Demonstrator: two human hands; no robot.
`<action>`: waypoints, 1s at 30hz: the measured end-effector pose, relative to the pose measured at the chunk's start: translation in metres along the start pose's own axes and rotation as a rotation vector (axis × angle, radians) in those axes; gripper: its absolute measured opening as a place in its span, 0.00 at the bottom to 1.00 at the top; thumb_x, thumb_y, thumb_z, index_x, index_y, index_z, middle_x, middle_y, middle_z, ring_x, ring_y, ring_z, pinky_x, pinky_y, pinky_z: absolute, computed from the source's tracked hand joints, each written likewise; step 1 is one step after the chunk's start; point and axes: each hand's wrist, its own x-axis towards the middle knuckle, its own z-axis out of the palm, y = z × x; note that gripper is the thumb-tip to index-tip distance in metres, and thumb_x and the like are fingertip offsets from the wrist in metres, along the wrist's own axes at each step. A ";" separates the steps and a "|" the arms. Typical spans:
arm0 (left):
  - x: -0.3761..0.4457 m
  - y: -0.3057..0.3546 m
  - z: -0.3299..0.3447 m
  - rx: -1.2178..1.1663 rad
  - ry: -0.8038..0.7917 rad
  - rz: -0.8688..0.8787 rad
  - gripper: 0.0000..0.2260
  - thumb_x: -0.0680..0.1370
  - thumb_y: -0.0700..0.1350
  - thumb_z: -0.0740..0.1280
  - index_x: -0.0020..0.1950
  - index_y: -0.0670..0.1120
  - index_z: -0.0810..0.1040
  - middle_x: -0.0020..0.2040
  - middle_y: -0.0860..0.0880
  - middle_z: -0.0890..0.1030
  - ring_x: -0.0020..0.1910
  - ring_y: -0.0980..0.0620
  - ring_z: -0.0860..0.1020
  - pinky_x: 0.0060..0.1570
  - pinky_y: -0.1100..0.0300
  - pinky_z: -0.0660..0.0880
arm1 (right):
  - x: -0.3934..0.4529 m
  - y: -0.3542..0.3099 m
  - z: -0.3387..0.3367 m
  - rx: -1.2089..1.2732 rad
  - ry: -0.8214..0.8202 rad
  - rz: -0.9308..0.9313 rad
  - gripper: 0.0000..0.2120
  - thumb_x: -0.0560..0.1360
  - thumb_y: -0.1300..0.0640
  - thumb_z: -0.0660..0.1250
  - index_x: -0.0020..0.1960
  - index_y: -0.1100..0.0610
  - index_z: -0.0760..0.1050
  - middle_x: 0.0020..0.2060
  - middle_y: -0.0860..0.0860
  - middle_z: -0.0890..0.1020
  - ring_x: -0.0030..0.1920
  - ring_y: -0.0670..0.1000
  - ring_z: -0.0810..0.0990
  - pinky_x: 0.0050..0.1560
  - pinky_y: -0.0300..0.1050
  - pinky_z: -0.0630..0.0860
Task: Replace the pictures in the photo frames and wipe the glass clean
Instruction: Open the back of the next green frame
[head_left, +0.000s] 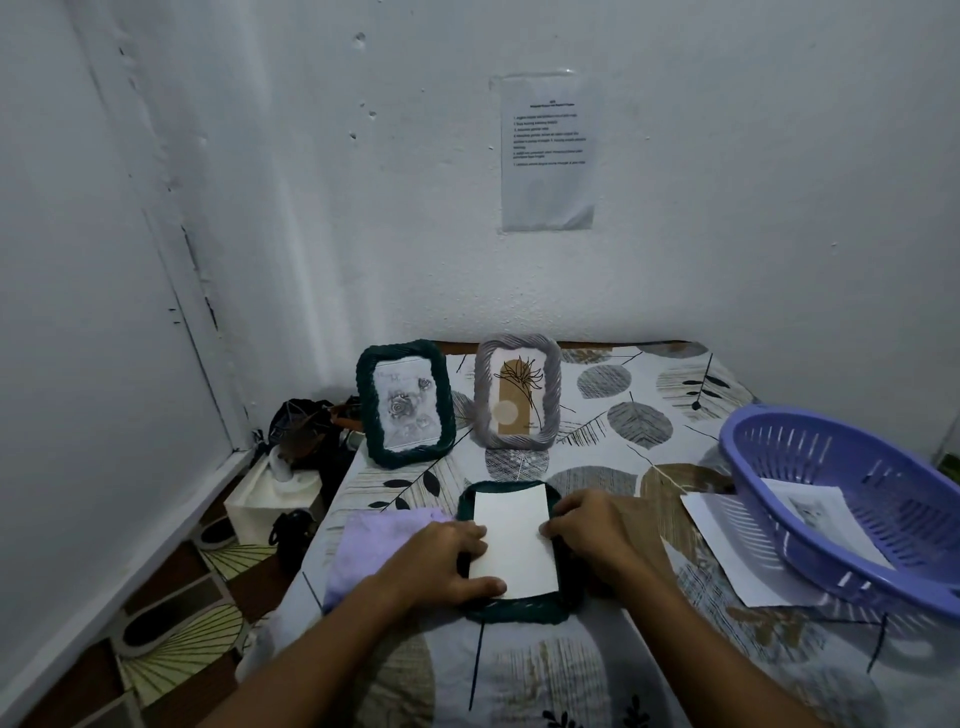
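Observation:
A dark green frame (514, 613) lies flat on the table with a white sheet (514, 540) resting in its opening, blank side up. My left hand (447, 561) lies on the frame's left edge, fingers touching the sheet and thumb along its lower corner. On the frame's right edge my right hand (587, 530) presses the sheet with its fingertips. A folded lilac cloth (363, 551) lies just left of the frame, partly under my left hand. Behind stand a green frame with a rose picture (405, 405) and a grey frame with a plant picture (517, 392).
A purple plastic basket (852, 499) sits at the right, holding a printed picture (821, 514), with more paper (727, 545) under its edge. The table wears a leaf-patterned cloth (613, 415). Left of the table stand a white box (270, 504) and dark clutter on the floor.

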 end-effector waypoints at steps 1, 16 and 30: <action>0.000 0.000 0.000 -0.003 0.000 -0.004 0.30 0.72 0.61 0.70 0.67 0.44 0.77 0.73 0.47 0.70 0.70 0.53 0.69 0.67 0.59 0.67 | 0.000 -0.001 0.001 0.010 -0.002 0.010 0.06 0.66 0.66 0.76 0.41 0.62 0.80 0.36 0.60 0.83 0.33 0.54 0.79 0.38 0.48 0.78; 0.000 0.000 0.001 0.015 0.017 0.001 0.30 0.72 0.61 0.70 0.69 0.46 0.74 0.74 0.48 0.69 0.71 0.55 0.68 0.68 0.59 0.66 | 0.017 -0.002 0.001 -0.220 -0.015 0.042 0.05 0.69 0.61 0.70 0.42 0.62 0.80 0.38 0.57 0.82 0.40 0.55 0.82 0.42 0.48 0.80; 0.011 0.008 -0.011 -0.207 0.079 -0.059 0.15 0.76 0.52 0.70 0.58 0.44 0.81 0.50 0.48 0.83 0.44 0.60 0.79 0.43 0.71 0.73 | 0.013 -0.009 -0.045 0.073 -0.093 0.083 0.08 0.71 0.68 0.70 0.36 0.61 0.74 0.28 0.56 0.74 0.26 0.51 0.70 0.26 0.39 0.65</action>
